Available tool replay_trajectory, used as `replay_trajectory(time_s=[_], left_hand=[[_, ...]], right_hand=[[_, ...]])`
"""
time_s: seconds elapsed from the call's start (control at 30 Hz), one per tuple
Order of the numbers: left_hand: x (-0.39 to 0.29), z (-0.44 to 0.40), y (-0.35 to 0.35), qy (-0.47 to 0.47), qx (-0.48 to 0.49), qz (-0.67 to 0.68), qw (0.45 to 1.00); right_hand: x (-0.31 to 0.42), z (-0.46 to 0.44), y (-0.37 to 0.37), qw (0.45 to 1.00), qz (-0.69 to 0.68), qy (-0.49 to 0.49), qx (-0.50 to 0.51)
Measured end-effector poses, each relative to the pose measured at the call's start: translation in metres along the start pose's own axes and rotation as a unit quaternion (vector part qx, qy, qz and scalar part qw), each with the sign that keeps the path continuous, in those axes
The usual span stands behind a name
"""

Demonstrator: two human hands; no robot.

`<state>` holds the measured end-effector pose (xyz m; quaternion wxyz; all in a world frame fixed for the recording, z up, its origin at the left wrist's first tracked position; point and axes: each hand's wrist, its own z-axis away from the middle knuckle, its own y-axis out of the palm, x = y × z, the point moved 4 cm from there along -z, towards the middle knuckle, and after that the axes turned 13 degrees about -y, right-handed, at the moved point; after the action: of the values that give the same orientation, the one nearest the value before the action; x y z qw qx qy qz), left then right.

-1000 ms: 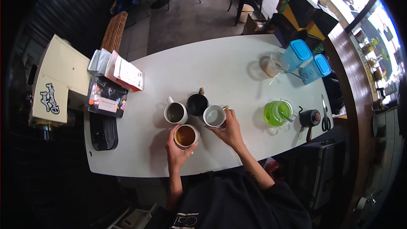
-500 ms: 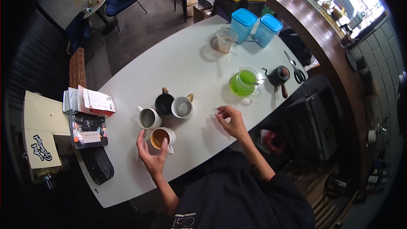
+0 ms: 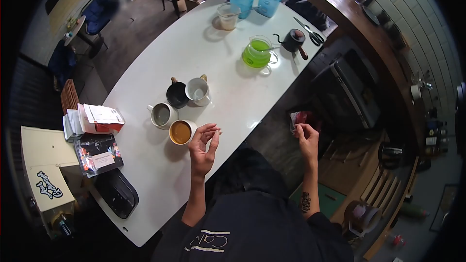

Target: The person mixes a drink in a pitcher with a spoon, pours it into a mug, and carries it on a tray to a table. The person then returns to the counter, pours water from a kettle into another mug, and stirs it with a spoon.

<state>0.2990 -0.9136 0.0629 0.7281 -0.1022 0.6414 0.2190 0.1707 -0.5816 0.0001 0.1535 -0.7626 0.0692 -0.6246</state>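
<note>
My left hand is beside the white cup of brown coffee, fingers stretched and thumb apart. It seems empty and hides the cup's handle side; whether it touches the cup I cannot tell. Grouped behind that cup are a grey-looking cup with a white handle, a black cup, and a white cup with a gold handle. Off the table's near edge, my right hand hangs in the air with fingers curled to the thumb, nothing visible in it.
A glass jug of green liquid stands near a black gooseneck kettle and scissors. Farther back are a clear cup and two blue-lidded containers. Packets and a black tray lie at left.
My left hand has drawn back from over the coffee cup to its right side. My right hand has left the table, moving right, and its fingers have curled in. The view has turned.
</note>
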Motion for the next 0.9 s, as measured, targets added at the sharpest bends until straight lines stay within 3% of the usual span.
replay_trajectory(time_s=[0.1,0.37,0.63,0.83,0.9], left_hand=[[0.016,-0.002,0.009,-0.021,0.031,-0.014,0.999],[0.025,-0.017,0.009,-0.036,-0.058,-0.031,0.997],[0.030,-0.056,0.007,0.013,-0.194,-0.094,0.976],[0.036,-0.099,0.017,0.082,-0.289,-0.102,0.948],[0.033,-0.105,0.019,0.077,-0.331,-0.121,0.933]], right_hand=[[0.001,0.037,-0.014,0.999,0.005,0.026,-0.021],[0.004,0.034,-0.017,0.997,-0.045,0.028,-0.052],[0.005,-0.069,0.028,0.992,-0.117,-0.009,0.042],[0.010,-0.176,0.046,0.985,-0.034,-0.103,0.132],[0.018,-0.204,0.053,0.981,-0.036,-0.089,0.167]])
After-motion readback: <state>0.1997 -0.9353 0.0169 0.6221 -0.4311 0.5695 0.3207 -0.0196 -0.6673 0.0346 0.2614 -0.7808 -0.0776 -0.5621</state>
